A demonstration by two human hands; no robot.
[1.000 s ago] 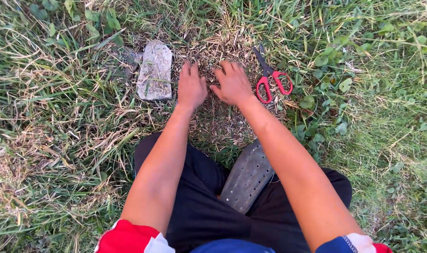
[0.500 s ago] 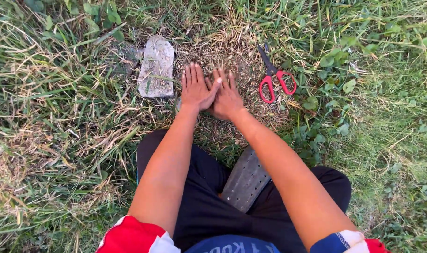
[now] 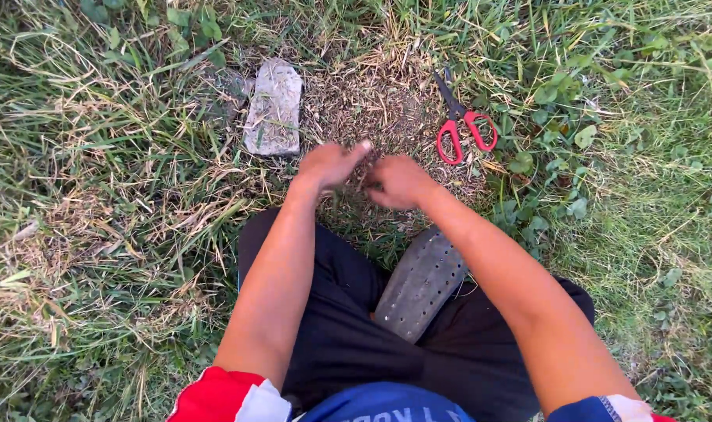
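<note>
Rough grass (image 3: pixel 98 258) with a patch of bare, dry soil (image 3: pixel 371 101) is filling the view, and the person is crouching over that patch with both hands low above it. The left hand (image 3: pixel 328 166) and right hand (image 3: pixel 399 181) are closing their grip together on what appear to be thin dry stalks (image 3: pixel 361 181), though motion blur is hiding whether anything is truly clamped; pulling them free would call for a firmer pinch near the roots. A flat grey stone (image 3: pixel 274 108), red-handled scissors (image 3: pixel 464 129) and a dark perforated sandal (image 3: pixel 420 285) are lying nearby, none obstructing the hands.
</note>
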